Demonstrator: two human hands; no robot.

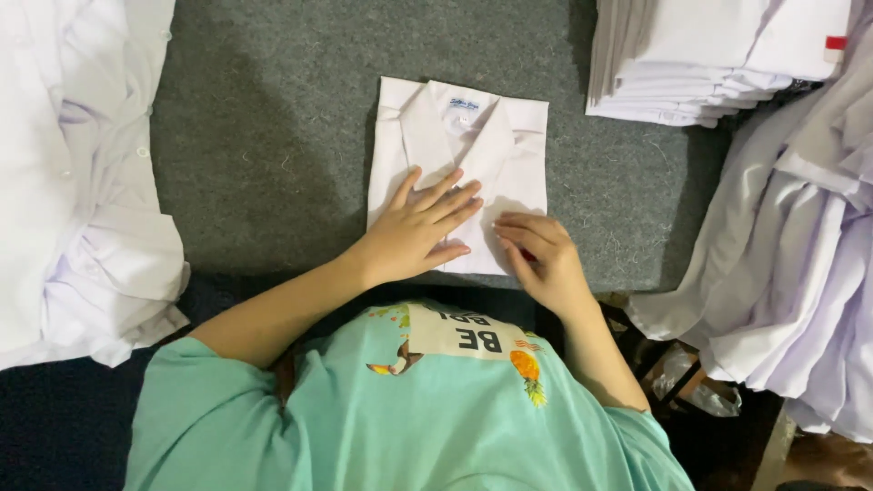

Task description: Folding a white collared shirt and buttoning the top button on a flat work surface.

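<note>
One folded white shirt (459,168) lies collar-up in the middle of the grey felt counter (273,136), buttoned, sleeves tucked under, a neat rectangle with a small label inside the collar. No containers in view, only piles. Both hands are on the shirt's near edge: left hand (414,232) flat and open, fingers spread, pressing the lower left part of the front; right hand (538,255) just beside it at the lower right corner, fingers curled onto the fabric, whether it pinches the hem I cannot tell. The hands are close but not touching. Beyond and to the right of the shirt: a stack of folded white shirts (718,59). Right of the shirt: a heap of loose white garments (800,264). Left of it, well apart: another loose white pile (77,182). Person wears a mint-green T-shirt (409,418).
</note>
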